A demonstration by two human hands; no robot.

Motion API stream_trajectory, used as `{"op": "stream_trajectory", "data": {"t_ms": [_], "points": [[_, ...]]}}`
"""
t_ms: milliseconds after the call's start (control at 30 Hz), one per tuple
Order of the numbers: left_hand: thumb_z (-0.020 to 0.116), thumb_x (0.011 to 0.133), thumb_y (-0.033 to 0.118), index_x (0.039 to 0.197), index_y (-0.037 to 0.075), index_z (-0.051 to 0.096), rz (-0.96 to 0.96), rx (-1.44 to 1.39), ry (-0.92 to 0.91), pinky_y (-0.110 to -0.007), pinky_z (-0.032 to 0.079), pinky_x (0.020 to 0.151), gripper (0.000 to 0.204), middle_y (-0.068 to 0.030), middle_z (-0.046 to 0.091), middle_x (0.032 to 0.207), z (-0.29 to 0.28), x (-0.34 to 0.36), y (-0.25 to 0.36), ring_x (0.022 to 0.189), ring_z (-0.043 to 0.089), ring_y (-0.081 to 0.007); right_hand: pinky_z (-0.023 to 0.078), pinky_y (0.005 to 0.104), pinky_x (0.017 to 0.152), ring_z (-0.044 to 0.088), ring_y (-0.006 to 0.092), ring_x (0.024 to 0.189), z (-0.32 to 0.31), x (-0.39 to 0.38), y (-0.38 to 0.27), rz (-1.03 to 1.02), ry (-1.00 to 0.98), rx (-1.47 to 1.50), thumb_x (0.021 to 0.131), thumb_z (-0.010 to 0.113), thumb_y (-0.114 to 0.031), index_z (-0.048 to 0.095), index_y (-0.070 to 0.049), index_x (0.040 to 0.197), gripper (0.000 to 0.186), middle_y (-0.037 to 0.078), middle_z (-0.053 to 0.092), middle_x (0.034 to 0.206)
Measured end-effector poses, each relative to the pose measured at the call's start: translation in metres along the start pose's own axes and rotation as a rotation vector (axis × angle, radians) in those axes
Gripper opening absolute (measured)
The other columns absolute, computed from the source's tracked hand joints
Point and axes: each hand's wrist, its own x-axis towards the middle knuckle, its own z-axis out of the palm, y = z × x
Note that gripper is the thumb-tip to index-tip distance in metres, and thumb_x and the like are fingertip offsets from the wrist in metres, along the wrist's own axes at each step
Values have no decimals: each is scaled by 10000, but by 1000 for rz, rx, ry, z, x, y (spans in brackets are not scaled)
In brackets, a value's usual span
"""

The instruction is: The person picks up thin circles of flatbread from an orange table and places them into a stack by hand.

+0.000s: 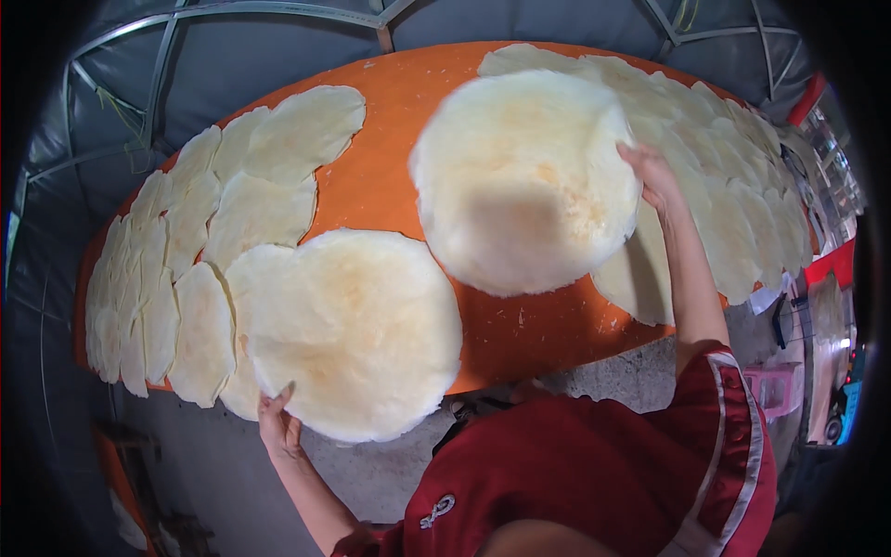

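Note:
In my left hand (280, 422) is the edge of a large, thin round flatbread (357, 325), pinched between thumb and fingers. It spans the table's near edge and overlaps other flatbreads at its left. My right hand (650, 174) grips the right edge of a second large flatbread (520, 167), which is held above the table and casts a shadow on the breads at the right. Both rounds are pale cream with faint brown patches. The fingers beneath each bread are partly hidden.
An orange table (385, 153) lies before me. Overlapping flatbreads (260, 218) cover its left side, and more flatbreads (733, 176) cover its right. Grey sheeting on a metal frame (167, 84) stands behind. A pink plastic stool (772, 388) is on the floor at the right.

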Motion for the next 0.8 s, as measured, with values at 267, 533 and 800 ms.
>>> {"op": "stream_trajectory", "data": {"t_ms": [267,533,800], "points": [[558,729,-3,1205,35,363,37,1,-73,-293,508,703,516,-117,540,1039,-4,-20,-13,931,557,-217,467,310,725,542,270,853,113,-52,96,-122,36,-799,674,672,-338,436,-12,1066,562,154,552,914],[615,707,-49,1123,62,371,19,57,-110,-254,543,623,495,-79,558,962,49,-4,-10,816,592,-164,348,347,926,303,297,1207,354,-180,102,-184,-839,-427,523,808,-251,133,-1,1320,1074,192,285,1305],[556,704,-58,1134,45,386,38,-72,-140,-239,509,621,474,-85,561,939,25,-14,-16,792,578,-150,433,267,763,544,127,846,369,-178,139,192,-727,28,742,573,-38,469,16,1090,367,76,578,954]]}}
